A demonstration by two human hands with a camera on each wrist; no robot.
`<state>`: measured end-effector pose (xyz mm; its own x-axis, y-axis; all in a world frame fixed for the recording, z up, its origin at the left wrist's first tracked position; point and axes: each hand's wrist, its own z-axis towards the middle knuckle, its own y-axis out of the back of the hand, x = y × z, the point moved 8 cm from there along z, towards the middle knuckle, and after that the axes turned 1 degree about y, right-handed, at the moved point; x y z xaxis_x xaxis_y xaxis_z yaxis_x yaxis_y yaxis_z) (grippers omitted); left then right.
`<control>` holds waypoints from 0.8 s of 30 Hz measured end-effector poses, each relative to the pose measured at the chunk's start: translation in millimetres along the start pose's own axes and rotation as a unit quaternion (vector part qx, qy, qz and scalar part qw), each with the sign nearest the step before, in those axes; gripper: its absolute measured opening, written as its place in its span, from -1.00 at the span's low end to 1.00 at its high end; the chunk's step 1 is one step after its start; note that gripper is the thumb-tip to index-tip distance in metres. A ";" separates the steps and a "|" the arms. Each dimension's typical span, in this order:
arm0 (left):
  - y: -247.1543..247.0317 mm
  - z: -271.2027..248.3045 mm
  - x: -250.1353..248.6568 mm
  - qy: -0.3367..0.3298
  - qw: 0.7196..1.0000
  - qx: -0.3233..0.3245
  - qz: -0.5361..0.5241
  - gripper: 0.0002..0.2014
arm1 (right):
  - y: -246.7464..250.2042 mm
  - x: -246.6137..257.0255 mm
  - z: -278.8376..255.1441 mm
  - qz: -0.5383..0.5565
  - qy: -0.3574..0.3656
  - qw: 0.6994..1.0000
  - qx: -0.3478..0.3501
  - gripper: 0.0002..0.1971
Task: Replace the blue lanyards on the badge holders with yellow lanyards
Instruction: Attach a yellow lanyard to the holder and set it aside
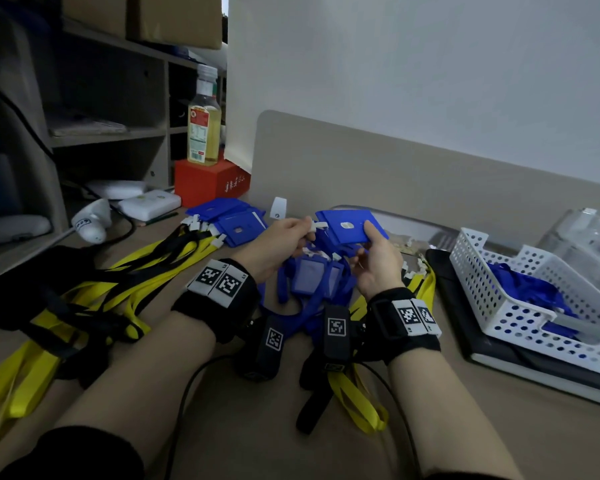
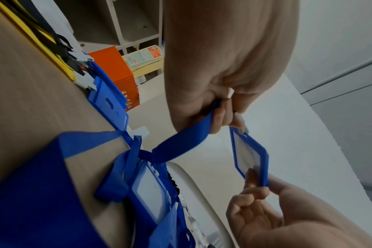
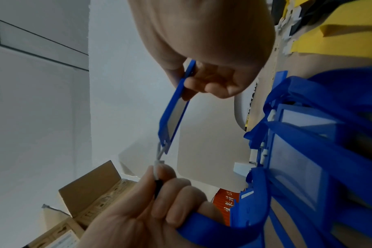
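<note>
My right hand point(image 1: 368, 239) grips a blue badge holder point(image 1: 347, 226) by its far end, raised above the desk. My left hand point(image 1: 303, 228) pinches the white clip point(image 1: 318, 225) hooked into the holder's top slot. The blue lanyard point(image 2: 181, 144) hangs from that clip through my left hand point(image 2: 224, 109) down to a heap of blue lanyards and holders point(image 1: 309, 282). In the right wrist view the clip point(image 3: 159, 159) still joins the holder point(image 3: 174, 117) between my left hand point(image 3: 159, 181) and my right hand point(image 3: 204, 83). Yellow lanyards point(image 1: 146, 268) lie at the left.
Several blue holders point(image 1: 229, 220) on yellow lanyards lie at the back left. A white perforated basket point(image 1: 482, 271) with blue lanyards stands on a dark book at the right. A bottle point(image 1: 204, 119) on a red box point(image 1: 208, 181), shelves at the left and a beige divider point(image 1: 413, 174) bound the desk.
</note>
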<state>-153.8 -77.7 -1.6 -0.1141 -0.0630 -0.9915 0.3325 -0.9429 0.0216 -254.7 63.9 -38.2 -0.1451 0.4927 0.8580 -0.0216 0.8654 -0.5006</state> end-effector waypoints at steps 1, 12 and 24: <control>0.2 0.6 -1.0 -0.011 1.000 -0.005 0.013 -0.62 | 0.7 -0.3 -0.2 0.002 -0.004 1.000 -0.002 -0.87; -7.8 -4.3 -11.0 -0.050 0.999 -0.002 -0.014 -0.66 | -13.2 -18.1 -13.2 0.029 -0.077 0.996 0.029 -0.88; 6.1 -7.4 -31.1 -0.147 0.961 -0.076 0.223 -0.68 | -2.1 -10.3 -18.3 -0.026 -0.046 0.998 -0.038 -0.87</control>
<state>-141.3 -79.0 28.4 -0.1804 -0.5598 -0.8088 0.5401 -0.7436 0.3942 -235.1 58.7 -43.9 -0.2367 0.4386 0.8670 0.0424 0.8961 -0.4418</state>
